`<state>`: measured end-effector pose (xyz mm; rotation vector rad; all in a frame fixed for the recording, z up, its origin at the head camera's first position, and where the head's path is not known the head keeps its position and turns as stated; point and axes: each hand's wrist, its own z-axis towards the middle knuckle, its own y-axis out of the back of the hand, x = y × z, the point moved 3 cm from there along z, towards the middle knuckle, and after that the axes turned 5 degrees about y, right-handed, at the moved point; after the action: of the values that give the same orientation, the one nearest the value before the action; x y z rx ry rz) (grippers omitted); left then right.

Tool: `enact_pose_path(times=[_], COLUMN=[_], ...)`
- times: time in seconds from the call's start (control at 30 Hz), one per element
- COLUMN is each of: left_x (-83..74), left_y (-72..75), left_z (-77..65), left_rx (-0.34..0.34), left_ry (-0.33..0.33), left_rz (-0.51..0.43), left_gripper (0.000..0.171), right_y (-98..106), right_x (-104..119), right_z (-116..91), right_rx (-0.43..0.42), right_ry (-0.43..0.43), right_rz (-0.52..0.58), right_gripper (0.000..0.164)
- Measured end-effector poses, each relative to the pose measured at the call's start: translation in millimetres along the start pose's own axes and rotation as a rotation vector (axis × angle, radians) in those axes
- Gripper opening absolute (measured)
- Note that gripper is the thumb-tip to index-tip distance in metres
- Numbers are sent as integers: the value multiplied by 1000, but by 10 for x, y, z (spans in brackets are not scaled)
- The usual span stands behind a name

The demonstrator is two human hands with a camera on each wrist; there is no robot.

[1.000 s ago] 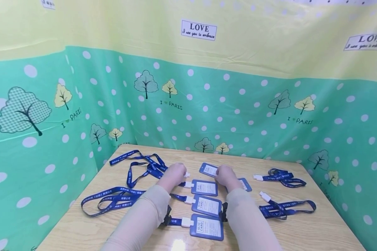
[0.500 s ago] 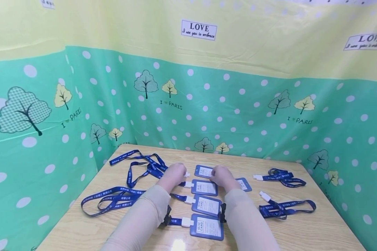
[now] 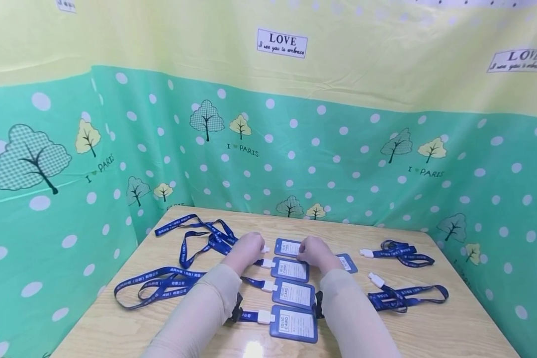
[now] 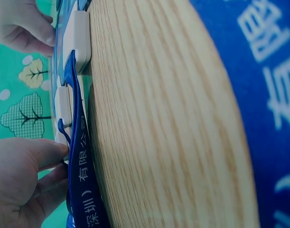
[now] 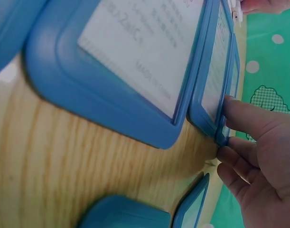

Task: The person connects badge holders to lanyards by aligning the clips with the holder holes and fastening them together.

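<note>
My left hand (image 3: 247,249) pinches the white plastic clip (image 3: 266,249) of a blue lanyard at the far end of the table. In the left wrist view, thumb and fingers close on that clip (image 4: 61,137). My right hand (image 3: 315,252) pinches the right edge of a blue ID card holder (image 3: 287,247), which lies just right of the clip, apart from it. In the right wrist view the thumb is on the holder's face and fingers are at its edge. Below, three card holders, the nearest one (image 3: 293,324) among them, lie in a column with clips at their left ends.
Another loose card holder (image 3: 347,263) lies right of my right hand. Two folded lanyards, a far one (image 3: 400,252) and a nearer one (image 3: 407,299), lie at the right. Tangled lanyard straps (image 3: 163,286) spread over the left side. A patterned curtain (image 3: 340,169) borders the wooden table (image 3: 465,323).
My right hand has moved left with the far card holder, bringing it closer to the clip and more level with the column. My left hand has stayed in place.
</note>
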<state>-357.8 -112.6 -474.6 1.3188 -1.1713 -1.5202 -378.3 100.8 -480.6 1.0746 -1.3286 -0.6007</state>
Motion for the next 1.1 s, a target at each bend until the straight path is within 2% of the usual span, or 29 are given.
enact_pose_path(times=[0.4, 0.63, 1.1], left_x=[25, 52, 47], left_y=[-17, -35, -70], left_z=[24, 48, 86], left_rx=[-1, 17, -27], left_ry=[-12, 22, -21], left_rz=[-7, -72, -89], left_gripper=[5, 4, 11], right_y=[28, 22, 14], right_x=[26, 26, 32], right_z=[-40, -55, -64], right_rx=[17, 18, 14], right_ry=[9, 10, 15], right_rz=[14, 23, 23], right_gripper=[9, 11, 10])
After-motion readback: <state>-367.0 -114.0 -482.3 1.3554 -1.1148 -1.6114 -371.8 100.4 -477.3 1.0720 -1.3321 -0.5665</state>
